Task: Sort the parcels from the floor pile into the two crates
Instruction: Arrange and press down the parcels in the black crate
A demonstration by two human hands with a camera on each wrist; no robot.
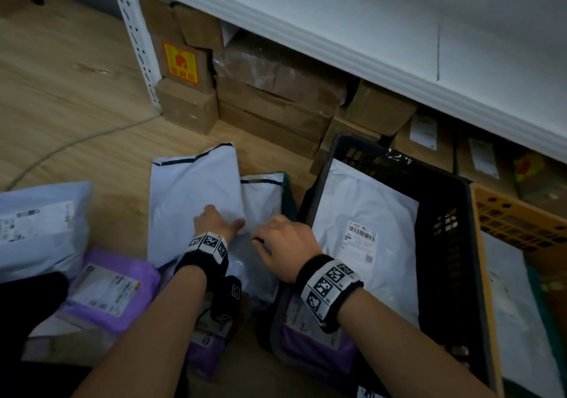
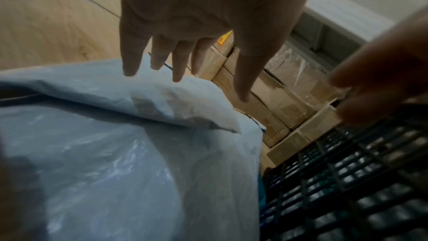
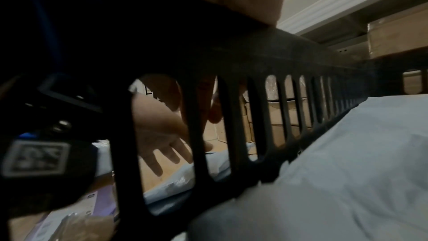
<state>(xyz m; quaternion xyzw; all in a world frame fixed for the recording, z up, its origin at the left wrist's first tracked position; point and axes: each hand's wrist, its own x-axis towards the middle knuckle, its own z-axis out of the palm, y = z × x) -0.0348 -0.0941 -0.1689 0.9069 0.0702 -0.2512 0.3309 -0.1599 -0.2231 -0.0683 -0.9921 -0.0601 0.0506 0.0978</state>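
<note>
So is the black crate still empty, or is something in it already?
Not empty. The black crate already holds a white parcel, label up, and a purple one at its near end.

Floor (image 1: 70, 90): pale wood planks.
Cable (image 1: 76, 142): thin, grey, curving across the floor.
Cardboard boxes (image 1: 270, 103): stacked under the white shelf (image 1: 337, 44).
Orange-yellow sticker (image 1: 180, 63): on one box's face.
Perforated white upright (image 1: 135, 35): left of the boxes.
</note>
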